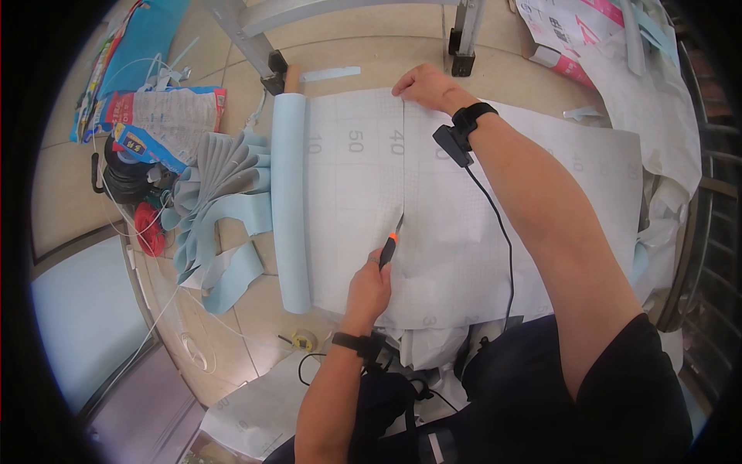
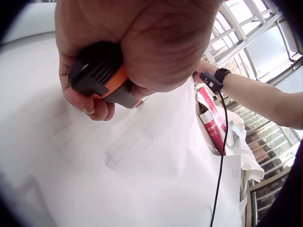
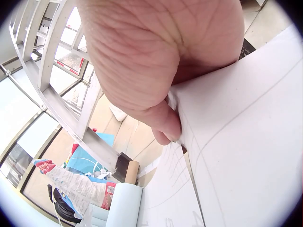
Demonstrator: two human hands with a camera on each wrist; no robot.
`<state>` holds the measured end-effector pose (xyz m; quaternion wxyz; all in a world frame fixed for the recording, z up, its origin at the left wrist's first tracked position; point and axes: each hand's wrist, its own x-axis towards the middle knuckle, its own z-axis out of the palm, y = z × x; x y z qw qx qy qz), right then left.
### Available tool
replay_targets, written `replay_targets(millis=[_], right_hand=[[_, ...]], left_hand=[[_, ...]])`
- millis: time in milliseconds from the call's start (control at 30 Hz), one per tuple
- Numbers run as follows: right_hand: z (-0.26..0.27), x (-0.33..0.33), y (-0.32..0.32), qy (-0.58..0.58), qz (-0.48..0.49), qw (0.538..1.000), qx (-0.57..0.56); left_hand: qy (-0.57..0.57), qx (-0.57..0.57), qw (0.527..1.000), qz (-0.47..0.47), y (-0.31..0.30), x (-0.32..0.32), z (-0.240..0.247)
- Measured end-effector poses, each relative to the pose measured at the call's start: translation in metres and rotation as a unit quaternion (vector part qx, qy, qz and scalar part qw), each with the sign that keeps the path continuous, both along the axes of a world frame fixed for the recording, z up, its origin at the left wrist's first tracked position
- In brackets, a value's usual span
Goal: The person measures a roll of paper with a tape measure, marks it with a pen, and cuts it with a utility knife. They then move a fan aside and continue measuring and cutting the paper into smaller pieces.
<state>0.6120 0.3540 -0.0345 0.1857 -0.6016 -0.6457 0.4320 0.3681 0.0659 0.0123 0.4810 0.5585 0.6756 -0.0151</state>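
A white sheet (image 1: 464, 232) with a printed grid and numbers lies across the floor, its left end wound into a light blue roll (image 1: 289, 201) on a cardboard core. My left hand (image 1: 369, 290) grips a black and orange utility knife (image 1: 389, 249), its tip at the sheet near the middle. From that tip a straight slit (image 1: 404, 155) runs to the far edge. There my right hand (image 1: 429, 89) pinches the sheet beside the slit. In the right wrist view, the thumb and fingertips (image 3: 169, 127) hold the edge, and a narrow gap (image 3: 193, 187) opens below them.
Ladder feet (image 1: 274, 73) stand beyond the sheet. Left of the roll lie curled blue strips (image 1: 224, 178), a plastic bag (image 1: 174, 116) and a red item (image 1: 148, 230). A tape measure (image 1: 304, 339) lies near my left wrist. Crumpled white sheeting (image 1: 649, 100) and a pink-and-white box (image 1: 568, 39) are at right.
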Motion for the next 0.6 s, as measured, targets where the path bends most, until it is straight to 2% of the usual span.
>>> replay_targets(millis=[600], right_hand=[[-0.001, 0.000, 0.003, -0.011, 0.020, 1.000, 0.000]], left_hand=[[0.024, -0.031, 0.999, 0.001, -0.016, -0.002, 0.006]])
